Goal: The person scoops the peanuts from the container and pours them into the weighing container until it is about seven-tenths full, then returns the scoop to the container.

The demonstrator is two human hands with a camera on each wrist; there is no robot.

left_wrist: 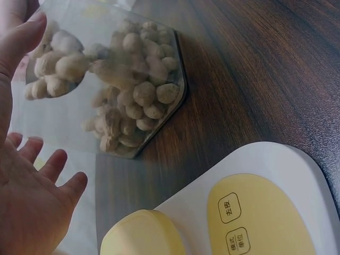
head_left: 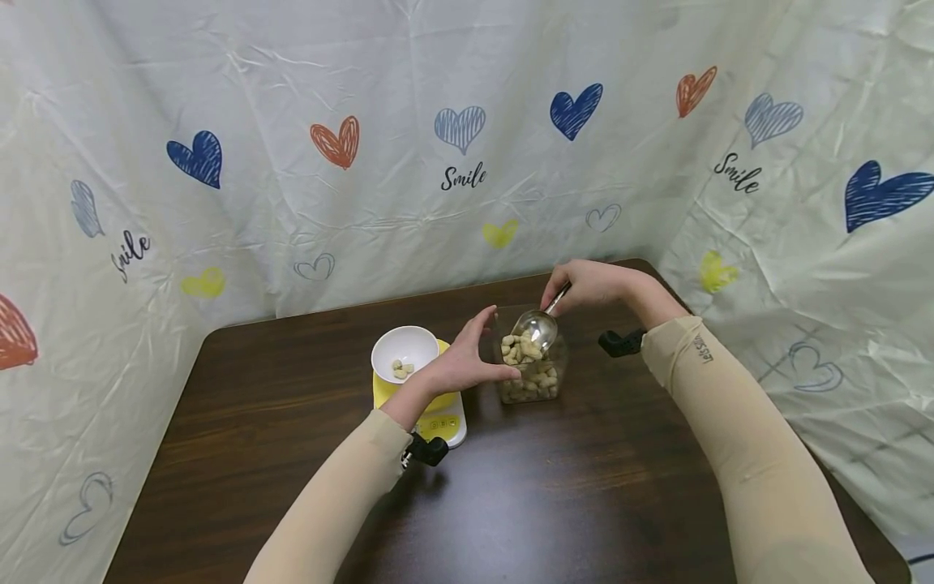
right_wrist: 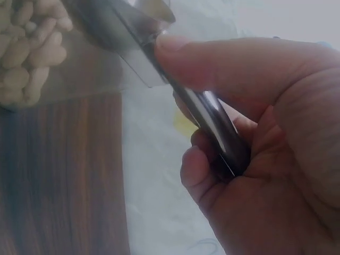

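Note:
My right hand [head_left: 593, 282] grips the handle of a metal scoop [head_left: 540, 328], whose bowl is inside a clear plastic container [head_left: 563, 357]. Peanuts in their shells [head_left: 529, 385] lie in the container, and in the left wrist view several peanuts [left_wrist: 56, 69] show in the scoop. Around the container's left side, my left hand [head_left: 461, 365] is spread, its thumb at the near rim and its fingers extended at the far side. A white bowl [head_left: 378, 354] with a few peanuts [head_left: 402, 370] sits on a yellow and white kitchen scale [head_left: 454, 430], left of the container.
All of this stands on a dark wooden table [head_left: 292, 405]. A white curtain [head_left: 394, 219] printed with hearts hangs behind the table and at its sides. My left forearm passes close to the scale's near edge.

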